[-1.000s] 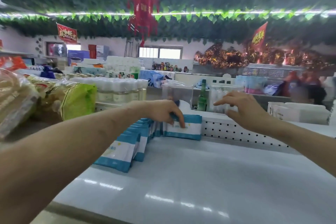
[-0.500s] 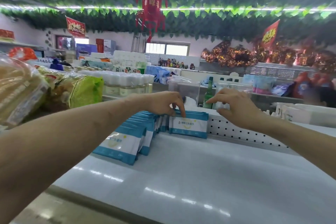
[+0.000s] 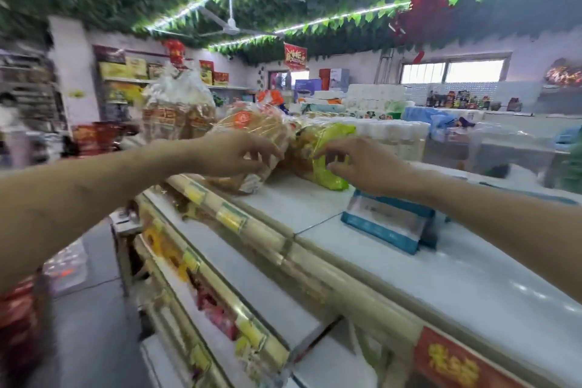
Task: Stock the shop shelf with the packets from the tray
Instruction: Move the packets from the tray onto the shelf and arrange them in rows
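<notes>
Where the packets point(image 3: 386, 224) stand: upright in a row on the top shelf point(image 3: 456, 268), blue and white, just right of the seam between its two boards, set back from the front edge, under the right arm point(image 3: 504, 230).
Left hand point(image 3: 239, 153): out over the shelf's left board, against the clear bread bag point(image 3: 252, 123), fingers curled.
Left grip: motion blur hides whether it holds the bag or only touches it, so I cannot tell.
Right hand point(image 3: 362, 164): at the yellow-green bag point(image 3: 321, 148), thumb above, fingers curled at the film.
Right grip: cannot tell whether it pinches the film.
Hands and packets: apart; neither hand touches them.
Bags: side by side on the left board, touching, the yellow-green bag nearer the seam.
Behind the bags: a row of white bottles point(image 3: 393, 135).
Front edge: a rail with yellow tags point(image 3: 230, 217); lower shelves beneath, their goods too blurred to name.
Lower right corner: a red sign point(image 3: 453, 365) on the rail.
</notes>
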The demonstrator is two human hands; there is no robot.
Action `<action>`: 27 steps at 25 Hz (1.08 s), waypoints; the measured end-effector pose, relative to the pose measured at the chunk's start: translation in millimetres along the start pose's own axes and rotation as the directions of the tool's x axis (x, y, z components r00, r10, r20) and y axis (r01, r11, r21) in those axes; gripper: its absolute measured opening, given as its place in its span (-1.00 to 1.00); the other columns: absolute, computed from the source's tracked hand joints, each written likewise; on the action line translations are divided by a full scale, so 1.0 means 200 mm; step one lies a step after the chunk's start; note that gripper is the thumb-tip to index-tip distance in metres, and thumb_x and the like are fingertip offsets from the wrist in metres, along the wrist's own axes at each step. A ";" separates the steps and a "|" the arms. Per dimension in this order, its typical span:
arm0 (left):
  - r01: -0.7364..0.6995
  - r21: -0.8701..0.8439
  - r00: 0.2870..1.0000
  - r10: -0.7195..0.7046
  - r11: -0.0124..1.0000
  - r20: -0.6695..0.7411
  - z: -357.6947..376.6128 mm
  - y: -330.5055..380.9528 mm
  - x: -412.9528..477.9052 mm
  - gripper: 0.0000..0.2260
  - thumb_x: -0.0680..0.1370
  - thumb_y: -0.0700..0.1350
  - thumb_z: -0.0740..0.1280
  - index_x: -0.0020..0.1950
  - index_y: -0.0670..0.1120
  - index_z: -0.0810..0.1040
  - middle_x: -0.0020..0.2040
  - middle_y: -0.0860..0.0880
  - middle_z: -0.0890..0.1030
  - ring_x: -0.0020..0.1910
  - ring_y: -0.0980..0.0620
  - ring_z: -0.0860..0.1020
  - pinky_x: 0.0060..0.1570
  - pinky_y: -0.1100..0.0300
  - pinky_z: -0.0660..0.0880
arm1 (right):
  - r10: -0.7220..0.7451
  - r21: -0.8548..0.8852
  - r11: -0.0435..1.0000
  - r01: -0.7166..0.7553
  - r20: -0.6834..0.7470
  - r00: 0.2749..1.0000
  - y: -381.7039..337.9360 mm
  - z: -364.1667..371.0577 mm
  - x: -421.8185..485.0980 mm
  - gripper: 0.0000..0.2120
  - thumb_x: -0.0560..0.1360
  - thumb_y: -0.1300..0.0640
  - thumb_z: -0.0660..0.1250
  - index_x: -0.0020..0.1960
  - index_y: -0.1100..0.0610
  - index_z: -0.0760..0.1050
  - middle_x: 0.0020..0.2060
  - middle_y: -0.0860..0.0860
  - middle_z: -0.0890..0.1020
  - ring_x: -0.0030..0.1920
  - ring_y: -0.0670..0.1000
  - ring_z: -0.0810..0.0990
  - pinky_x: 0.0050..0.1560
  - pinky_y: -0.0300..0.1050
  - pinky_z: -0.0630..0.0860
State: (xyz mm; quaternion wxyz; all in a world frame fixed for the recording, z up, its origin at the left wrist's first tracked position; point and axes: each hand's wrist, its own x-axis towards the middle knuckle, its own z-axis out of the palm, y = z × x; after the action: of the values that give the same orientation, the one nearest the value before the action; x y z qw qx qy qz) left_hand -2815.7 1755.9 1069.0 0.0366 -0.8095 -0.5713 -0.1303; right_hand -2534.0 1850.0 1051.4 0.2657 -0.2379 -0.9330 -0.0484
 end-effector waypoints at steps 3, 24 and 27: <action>0.186 -0.012 0.981 -0.184 0.983 0.062 0.00 -0.21 -0.49 -0.66 0.65 -0.06 0.35 0.41 0.19 0.52 0.10 0.19 0.64 0.09 0.17 0.61 0.11 0.07 0.58 | -0.148 0.103 0.985 0.139 0.086 0.985 -0.33 0.24 0.22 -0.72 0.56 0.15 0.32 0.22 -0.03 0.63 0.04 -0.13 0.68 -0.02 -0.11 0.59 0.07 -0.04 0.55; 0.750 -0.076 0.617 -0.655 0.657 0.436 1.43 -0.25 -2.45 -0.68 0.62 -0.11 0.37 0.38 0.00 0.58 0.16 0.07 0.46 0.18 0.02 0.55 0.20 0.22 0.43 | -0.430 0.315 0.901 0.297 0.730 0.531 -1.40 2.09 -0.49 -0.81 0.55 0.07 0.36 0.14 -0.07 0.63 0.34 0.04 0.38 0.43 0.12 0.34 0.38 0.02 0.36; 0.762 -0.093 0.608 -0.659 0.641 0.443 1.53 -0.22 -2.47 -0.71 0.62 -0.11 0.38 0.35 0.01 0.60 0.16 0.09 0.44 0.19 0.02 0.55 0.20 0.23 0.42 | -0.404 0.228 0.906 0.357 0.719 0.566 -1.37 2.13 -0.59 -0.79 0.52 0.10 0.36 0.12 -0.09 0.59 0.34 0.06 0.34 0.39 0.17 0.33 0.36 0.07 0.36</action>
State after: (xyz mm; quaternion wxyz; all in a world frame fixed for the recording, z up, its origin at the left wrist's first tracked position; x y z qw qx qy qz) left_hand -2960.4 1381.8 645.4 -0.2381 -0.5179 -0.8197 -0.0566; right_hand -2775.6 1650.1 636.3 -0.1542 -0.0219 -0.9875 0.0247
